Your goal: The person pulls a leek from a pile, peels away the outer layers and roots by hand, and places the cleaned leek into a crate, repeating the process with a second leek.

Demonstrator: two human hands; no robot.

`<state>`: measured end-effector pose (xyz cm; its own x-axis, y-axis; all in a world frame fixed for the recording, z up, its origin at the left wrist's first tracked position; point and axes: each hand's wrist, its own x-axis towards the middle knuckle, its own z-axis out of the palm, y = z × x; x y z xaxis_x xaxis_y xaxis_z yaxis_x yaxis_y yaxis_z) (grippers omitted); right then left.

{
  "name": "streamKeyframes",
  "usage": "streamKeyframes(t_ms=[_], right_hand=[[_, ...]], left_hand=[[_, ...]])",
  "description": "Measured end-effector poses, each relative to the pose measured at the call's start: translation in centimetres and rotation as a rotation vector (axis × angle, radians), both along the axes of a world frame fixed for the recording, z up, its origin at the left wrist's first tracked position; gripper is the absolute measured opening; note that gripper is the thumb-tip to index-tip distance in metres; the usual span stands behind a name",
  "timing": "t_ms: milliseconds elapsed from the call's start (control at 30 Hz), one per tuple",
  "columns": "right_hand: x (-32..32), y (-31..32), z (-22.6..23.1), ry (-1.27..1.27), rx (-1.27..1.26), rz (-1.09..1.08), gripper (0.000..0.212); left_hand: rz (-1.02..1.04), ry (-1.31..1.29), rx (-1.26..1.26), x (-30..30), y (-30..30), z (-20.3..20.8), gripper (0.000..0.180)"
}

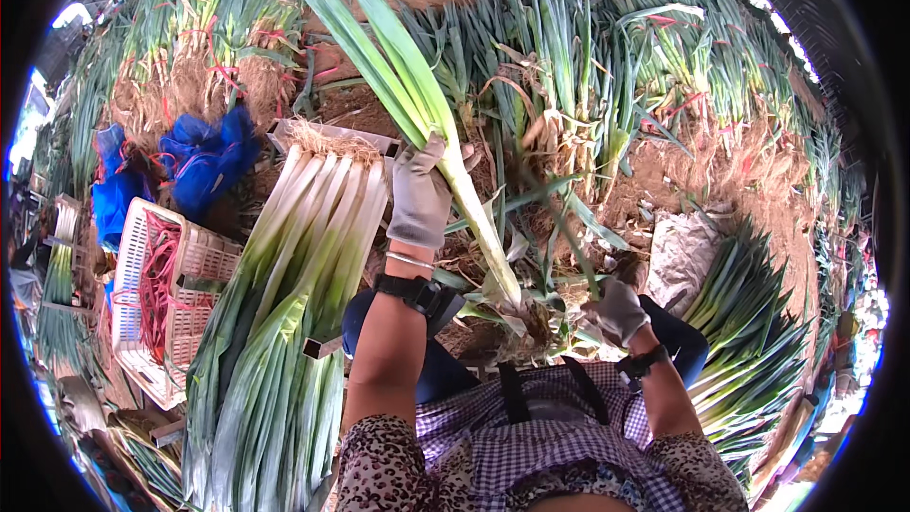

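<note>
My left hand (421,192), in a pale work glove, is closed around the shank of a leek (482,218). Its green leaves fan up and away to the left, and its root end points down toward my lap. Off to the right, my gloved right hand (621,313) is closed, apart from that leek. A long, blurred strip of green leaf (574,245) rises from its fingers. Left of my left hand, a stack of cleaned leeks (308,218) lies with white shanks and roots at the far end, leaves toward me.
A white plastic crate (142,360) holding red ties (163,284) stands at the left, by blue plastic bags (210,156). Bundled leeks (569,57) stand across the far side. More leeks (749,322) lie at my right beside a pale sack (681,251). A metal rack end (322,348) juts out near my knee.
</note>
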<state>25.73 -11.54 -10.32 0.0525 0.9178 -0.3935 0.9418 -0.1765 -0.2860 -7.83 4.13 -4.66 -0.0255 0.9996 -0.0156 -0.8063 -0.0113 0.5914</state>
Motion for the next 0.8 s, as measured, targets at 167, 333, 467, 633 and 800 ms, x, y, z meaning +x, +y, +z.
streamKeyframes(t_ms=[167, 333, 467, 633, 800], right_hand=[[-11.7, 7.5, 8.4, 0.621, 0.285, 0.102, 0.037], [-18.2, 10.8, 10.5, 0.369, 0.53, 0.248, 0.022], [-18.4, 10.9, 10.9, 0.268, 0.424, 0.259, 0.024], [-16.6, 12.1, 6.8, 0.357, 0.545, 0.231, 0.026], [-15.9, 11.4, 7.5, 1.036, 0.289, 0.036, 0.033]], left_hand=[[-0.06, -0.073, 0.109, 0.9, -0.7, -0.5, 0.026], [-0.154, -0.053, 0.14, 1.4, -0.5, -0.2, 0.029], [-0.152, -0.043, 0.105, 1.4, -0.9, 0.5, 0.031], [-0.131, 0.017, 0.158, 1.6, -1.5, 0.8, 0.033], [-0.196, -0.022, 0.137, 2.0, -2.0, 1.6, 0.035]])
